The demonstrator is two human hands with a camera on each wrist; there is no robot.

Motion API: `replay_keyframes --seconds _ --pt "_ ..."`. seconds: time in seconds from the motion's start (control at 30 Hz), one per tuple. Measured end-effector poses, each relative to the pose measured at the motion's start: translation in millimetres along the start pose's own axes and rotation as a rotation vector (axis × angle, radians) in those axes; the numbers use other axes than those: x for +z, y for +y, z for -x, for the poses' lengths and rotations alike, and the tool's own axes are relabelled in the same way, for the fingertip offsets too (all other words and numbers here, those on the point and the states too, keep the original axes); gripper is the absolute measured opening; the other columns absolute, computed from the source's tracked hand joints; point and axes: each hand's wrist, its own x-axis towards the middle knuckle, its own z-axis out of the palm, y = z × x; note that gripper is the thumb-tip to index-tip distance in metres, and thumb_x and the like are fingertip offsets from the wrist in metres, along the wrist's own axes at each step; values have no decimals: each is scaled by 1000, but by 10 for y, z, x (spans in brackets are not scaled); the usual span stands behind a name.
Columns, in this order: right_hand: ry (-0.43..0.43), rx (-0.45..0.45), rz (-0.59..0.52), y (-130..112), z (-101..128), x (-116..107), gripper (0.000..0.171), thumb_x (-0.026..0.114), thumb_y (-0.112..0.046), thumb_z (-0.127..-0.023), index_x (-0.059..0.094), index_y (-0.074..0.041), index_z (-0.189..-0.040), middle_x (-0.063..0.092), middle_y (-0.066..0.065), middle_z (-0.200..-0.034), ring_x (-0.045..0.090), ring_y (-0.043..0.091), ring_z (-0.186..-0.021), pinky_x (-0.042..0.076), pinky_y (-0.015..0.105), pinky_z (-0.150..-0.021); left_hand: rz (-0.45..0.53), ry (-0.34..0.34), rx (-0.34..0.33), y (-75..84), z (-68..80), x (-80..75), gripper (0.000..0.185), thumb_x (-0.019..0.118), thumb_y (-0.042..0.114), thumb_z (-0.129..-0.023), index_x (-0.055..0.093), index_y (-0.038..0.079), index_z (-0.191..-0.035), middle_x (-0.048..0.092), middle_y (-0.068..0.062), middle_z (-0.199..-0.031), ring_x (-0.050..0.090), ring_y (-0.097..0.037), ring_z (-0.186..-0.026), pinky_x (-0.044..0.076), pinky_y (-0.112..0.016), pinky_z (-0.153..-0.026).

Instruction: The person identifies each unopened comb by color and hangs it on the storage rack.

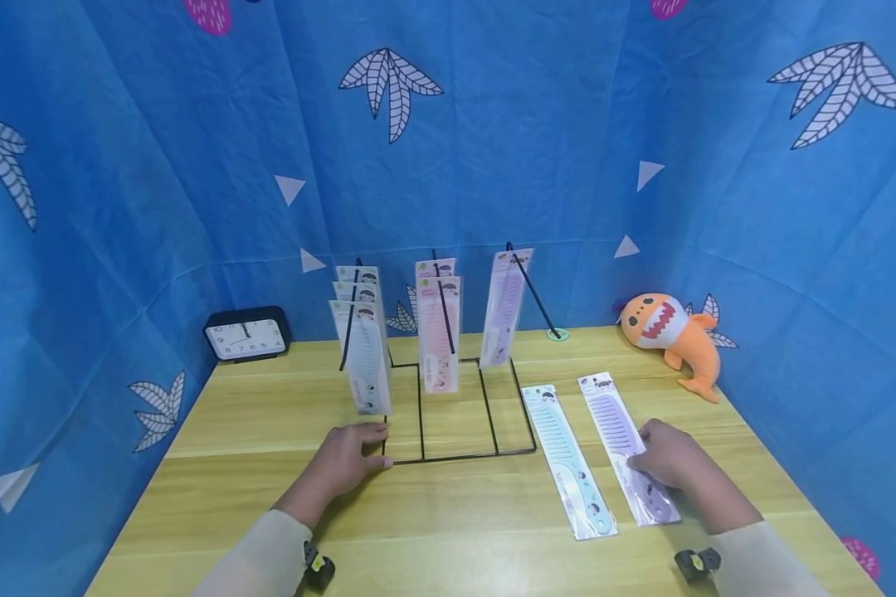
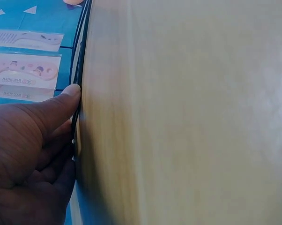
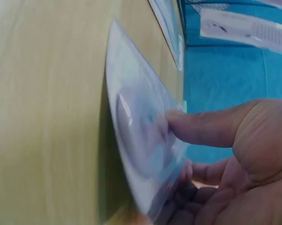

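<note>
My left hand [image 1: 343, 458] grips the front left corner of a black wire display rack [image 1: 459, 457], thumb on the wire in the left wrist view. Packaged plastic combs hang on its hooks: blue ones [image 1: 367, 361] on the left, pink ones [image 1: 439, 336] in the middle and a purple one [image 1: 504, 307] on the right. At the right, my right hand [image 1: 672, 454] pinches a packaged purple comb [image 3: 141, 126] by its edges, thumb on the face. The right wrist view shows that pack tilted, one edge close over the table. Beside it lies a packaged blue comb [image 1: 567, 456].
A black desk clock [image 1: 246, 334] stands at the table's back left. An orange plush shark [image 1: 675, 340] leans at the back right. Behind the rack lies a small green ring [image 1: 557, 334]. Blue patterned cloth [image 1: 530, 124] encloses the wooden table [image 1: 448, 531].
</note>
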Motion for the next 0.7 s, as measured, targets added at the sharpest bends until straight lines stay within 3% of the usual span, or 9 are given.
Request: replay_keyframes --seconds 0.17,0.33,0.47,0.57,0.7 --pt "40 -76 1 94 -26 -118 45 65 -14 -105 57 15 -139 68 29 -118 66 34 -98 60 51 -83 4 0 -2 3 -3 -2 52 86 25 -96 72 8 -142 64 -8 -157 52 -40 -152 43 -59 -127" --pt "131 -101 -67 88 18 -292 45 57 -15 -111 51 8 -150 64 31 -129 64 36 -103 59 42 -77 9 -4 -9 18 2 -8 52 86 25 -96 72 8 -143 64 -9 -157 52 -40 -152 43 -59 -127" --pt "191 -219 -300 21 79 -364 43 52 -12 -114 44 6 -152 61 29 -131 69 32 -110 66 40 -79 9 -3 -12 23 5 -16 51 86 25 -96 73 8 -142 64 -10 -157 52 -40 -152 43 -59 -126" --pt "188 -348 -509 -73 157 -366 39 51 -9 -115 42 5 -151 59 27 -131 74 24 -113 70 40 -87 13 -3 -13 27 9 -19 51 86 25 -96 73 8 -142 64 -10 -157 52 -40 -152 43 -59 -126" --pt "157 -517 -624 -234 282 -312 36 55 -5 -113 46 5 -147 60 30 -138 74 9 -111 70 38 -88 14 -3 -14 30 10 -17 52 86 25 -96 72 8 -142 64 -10 -157 52 -40 -152 43 -59 -126"
